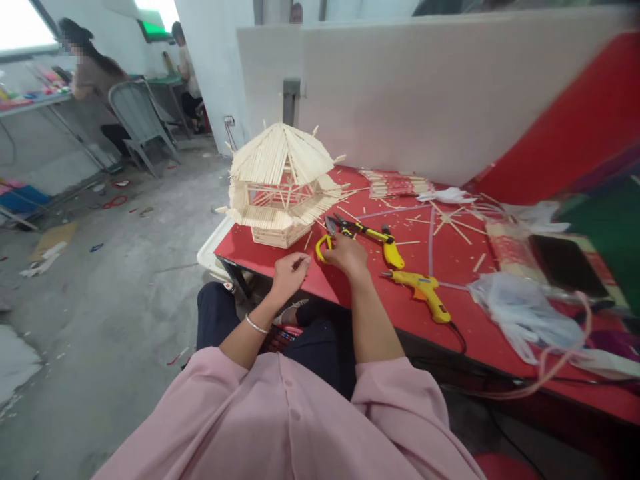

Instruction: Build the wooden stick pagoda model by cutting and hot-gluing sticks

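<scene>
A pavilion model made of thin wooden sticks stands near the left end of the red table, its layered roof spreading over a lattice base. In front of it, by the table edge, my left hand is closed in a pinch; whatever sits between the fingertips is too small to make out. My right hand has its fingers closed around the handle of yellow scissors, low over the tabletop. Just beyond that hand lie yellow-and-black pliers. A yellow glue gun rests to the right, its cord running over the edge.
Bundled sticks lie at the back, with sticks arranged in a star and loose scraps around. Plastic bags and a dark phone-like slab occupy the right. A pale board rises behind. Two people sit at far-left tables.
</scene>
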{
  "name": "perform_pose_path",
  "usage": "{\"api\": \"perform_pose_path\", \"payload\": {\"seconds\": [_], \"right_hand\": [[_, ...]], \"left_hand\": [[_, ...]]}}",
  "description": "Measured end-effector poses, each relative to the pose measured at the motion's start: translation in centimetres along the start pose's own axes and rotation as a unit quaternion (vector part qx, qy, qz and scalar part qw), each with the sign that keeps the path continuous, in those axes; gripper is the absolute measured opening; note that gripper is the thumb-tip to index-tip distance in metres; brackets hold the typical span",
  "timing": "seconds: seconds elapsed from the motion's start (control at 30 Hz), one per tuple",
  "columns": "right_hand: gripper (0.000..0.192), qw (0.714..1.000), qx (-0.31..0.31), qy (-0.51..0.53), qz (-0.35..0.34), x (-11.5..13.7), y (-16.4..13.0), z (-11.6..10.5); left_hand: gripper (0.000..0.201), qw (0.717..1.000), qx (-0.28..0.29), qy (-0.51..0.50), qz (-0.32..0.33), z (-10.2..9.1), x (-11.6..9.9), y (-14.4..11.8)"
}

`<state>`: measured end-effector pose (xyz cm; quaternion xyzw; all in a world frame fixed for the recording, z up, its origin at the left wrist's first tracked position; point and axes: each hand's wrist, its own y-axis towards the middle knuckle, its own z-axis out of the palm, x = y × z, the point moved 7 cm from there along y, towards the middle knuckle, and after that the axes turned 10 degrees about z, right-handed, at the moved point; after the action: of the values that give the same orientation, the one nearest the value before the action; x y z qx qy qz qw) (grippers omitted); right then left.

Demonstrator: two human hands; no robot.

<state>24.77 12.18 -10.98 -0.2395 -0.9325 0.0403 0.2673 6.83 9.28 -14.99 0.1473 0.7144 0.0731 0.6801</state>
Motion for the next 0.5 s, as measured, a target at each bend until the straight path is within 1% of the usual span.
{"api": "perform_pose_path", "payload": {"seconds": [0.07, 0.13, 0.23, 0.3, 0.37, 0.43, 0.47, 0.5], "right_hand": [[0.049, 0.998, 0.013, 0.067, -0.004, -0.7, 0.6, -0.7], [0.051, 0.989, 0.033, 0.146, -0.011, -1.5, 0.9, -1.4], [0.057, 0.965, 0.061, 0.255, -0.022, -2.6, 0.7, -3.0], [0.058, 0.948, 0.069, 0.309, -0.029, -3.2, 0.6, -4.6], [0.058, 0.923, 0.087, 0.371, -0.046, -3.5, 0.8, -6.5], [0.057, 0.908, 0.095, 0.399, -0.085, -3.3, 1.4, -8.4], [0.057, 0.908, 0.091, 0.393, -0.109, -3.0, 1.9, -9.3], [0.056, 0.915, 0.083, 0.371, -0.132, -2.7, 2.6, -10.0]], "left_hand": [[0.018, 1.0, -0.007, -0.002, 0.003, -0.1, -0.1, 0.0], [0.019, 1.0, -0.014, -0.007, 0.007, -0.2, -0.2, 0.0], [0.022, 1.0, -0.013, -0.017, 0.008, -0.1, 0.0, 0.1], [0.023, 1.0, -0.01, -0.027, 0.003, 0.1, 0.3, 0.1], [0.023, 0.999, -0.011, -0.035, -0.005, 0.3, 0.5, 0.1], [0.023, 0.999, -0.013, -0.04, -0.008, 0.4, 0.6, 0.0], [0.023, 0.999, -0.013, -0.04, -0.006, 0.5, 0.5, 0.0], [0.023, 0.999, -0.013, -0.038, -0.003, 0.6, 0.5, 0.0]]}}
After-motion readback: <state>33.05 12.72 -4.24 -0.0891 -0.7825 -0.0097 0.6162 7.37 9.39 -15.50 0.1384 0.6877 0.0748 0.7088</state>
